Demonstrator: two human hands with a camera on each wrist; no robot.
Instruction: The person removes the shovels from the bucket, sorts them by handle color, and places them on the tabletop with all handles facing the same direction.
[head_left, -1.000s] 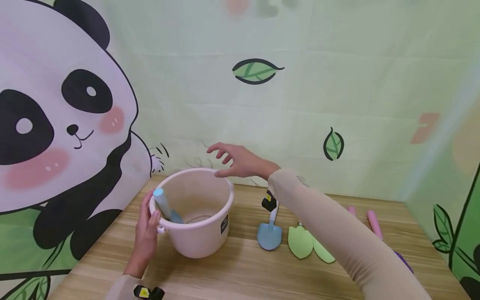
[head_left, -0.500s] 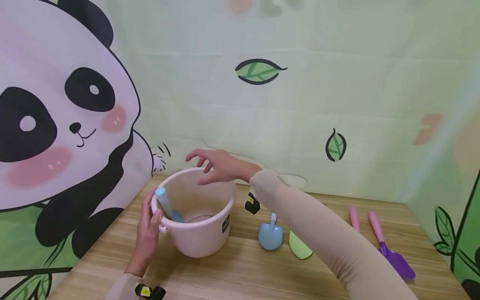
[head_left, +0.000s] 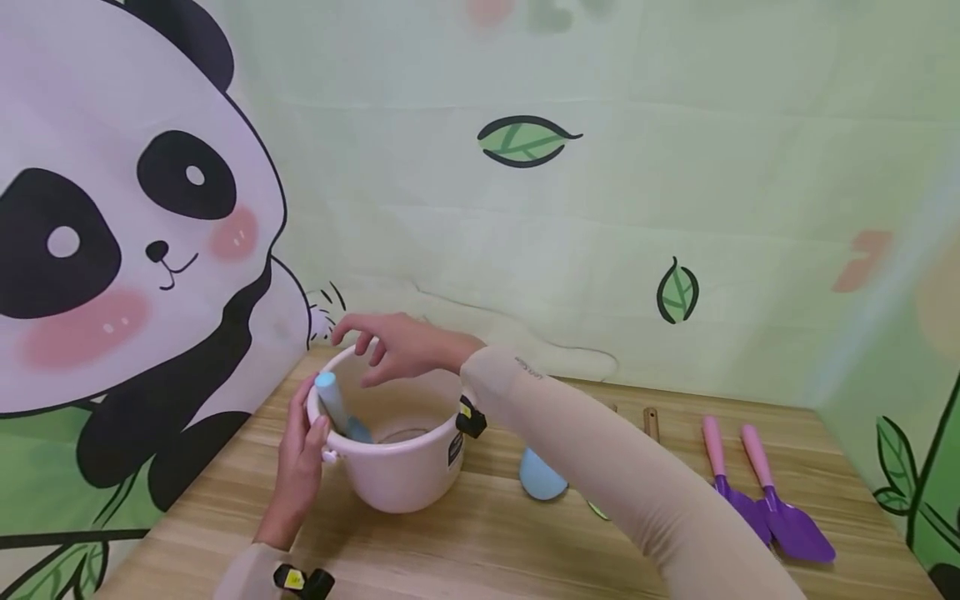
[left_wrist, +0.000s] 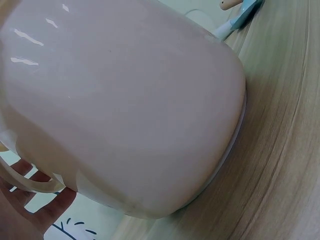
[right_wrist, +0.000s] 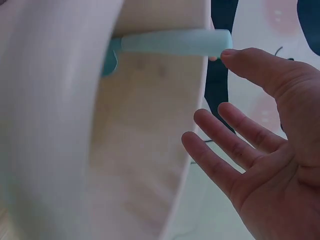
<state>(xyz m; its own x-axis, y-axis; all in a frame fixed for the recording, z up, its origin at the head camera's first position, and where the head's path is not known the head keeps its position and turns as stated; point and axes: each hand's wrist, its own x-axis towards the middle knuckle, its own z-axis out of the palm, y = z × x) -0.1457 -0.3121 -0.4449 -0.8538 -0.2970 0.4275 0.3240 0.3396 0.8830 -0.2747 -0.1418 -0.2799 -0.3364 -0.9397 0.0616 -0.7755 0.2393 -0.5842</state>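
Observation:
A pale pink bucket (head_left: 401, 483) stands upright on the wooden table. My left hand (head_left: 298, 467) grips its left side at the rim, thumb outside; in the left wrist view the fingers (left_wrist: 56, 206) lie at the bucket's side handle (left_wrist: 30, 184). Inside the bucket a small blue shovel (head_left: 332, 402) leans on the left wall, its light blue handle sticking up past the rim. My right hand (head_left: 401, 348) hovers over the bucket with spread fingers and holds nothing. In the right wrist view its thumb tip is beside the end of the shovel's handle (right_wrist: 175, 42); whether they touch I cannot tell.
Right of the bucket lies another blue shovel (head_left: 543, 477), partly behind my right sleeve (head_left: 600, 450). A wooden handle (head_left: 651, 423) and a sliver of green blade (head_left: 597, 510) show around the sleeve. Two purple shovels (head_left: 801, 533) with pink handles lie farther right. A printed cloth wall (head_left: 450, 208) stands behind.
My right hand has moved left and slightly down across the bucket, toward the upright shovel handle. The left hand keeps its grip, and the sleeve now uncovers the purple shovels.

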